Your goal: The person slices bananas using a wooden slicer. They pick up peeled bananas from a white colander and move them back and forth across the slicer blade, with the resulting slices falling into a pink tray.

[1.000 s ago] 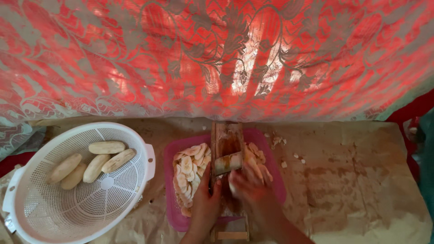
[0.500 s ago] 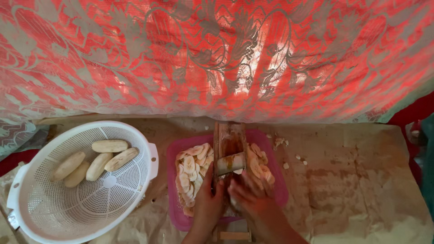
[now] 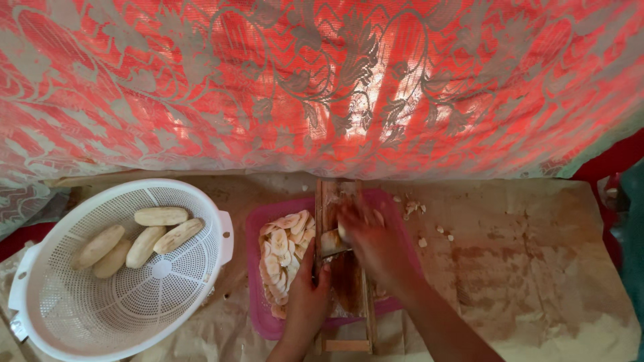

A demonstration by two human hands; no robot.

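1. Head view: your left hand [image 3: 307,295] grips the near left edge of the wooden slicer board [image 3: 343,268], fingers curled tight around its rail, close beside the metal blade [image 3: 333,243].
2. Your right hand [image 3: 372,243] is closed over a peeled banana piece [image 3: 343,232], only a pale bit of it showing at the fingertips, pressed onto the slicer just past the blade.
3. The slicer lies lengthwise across a pink tray [image 3: 258,268], its far end pointing at the red patterned curtain [image 3: 322,80].
4. Banana slices [image 3: 283,249] lie heaped in the tray to the left of the slicer, touching its side.
5. A white perforated basket [image 3: 121,281] sits well to your left on the paper-covered tabletop [image 3: 523,268], with five whole peeled bananas [image 3: 137,240] lying in its far part.
6. A few pale scraps [image 3: 422,241] lie on the paper just right of the tray.
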